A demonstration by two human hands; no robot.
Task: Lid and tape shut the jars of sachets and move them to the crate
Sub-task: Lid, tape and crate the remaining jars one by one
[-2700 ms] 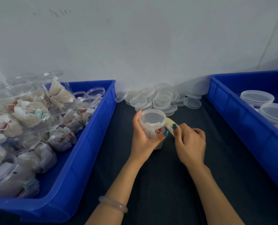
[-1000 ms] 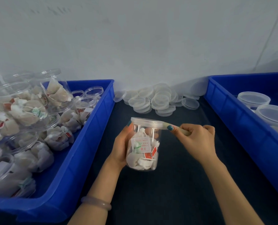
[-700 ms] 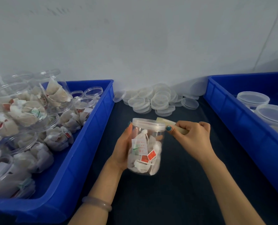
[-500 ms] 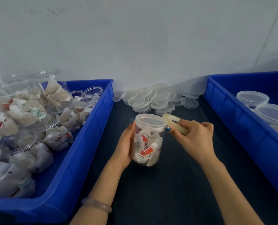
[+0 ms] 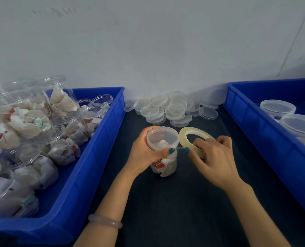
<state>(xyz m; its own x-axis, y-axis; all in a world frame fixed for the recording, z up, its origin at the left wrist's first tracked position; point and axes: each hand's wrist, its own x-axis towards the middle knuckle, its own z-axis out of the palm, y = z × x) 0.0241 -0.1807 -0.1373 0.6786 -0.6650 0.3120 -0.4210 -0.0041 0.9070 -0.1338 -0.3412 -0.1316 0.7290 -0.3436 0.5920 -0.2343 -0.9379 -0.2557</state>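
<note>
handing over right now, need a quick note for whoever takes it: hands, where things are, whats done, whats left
Left hand grips the jar over the dark table, thumb at the lid's edge where the tape strand meets it.
Right hand holds the tape roll beside the jar, with a short strand pulled out.
Done: this jar's lid is on; two lidded jars show in the right crate.
Left: finish taping and move this jar to the right crate, then do the open jars in the left crate. Spare lids lie by the wall.
</note>
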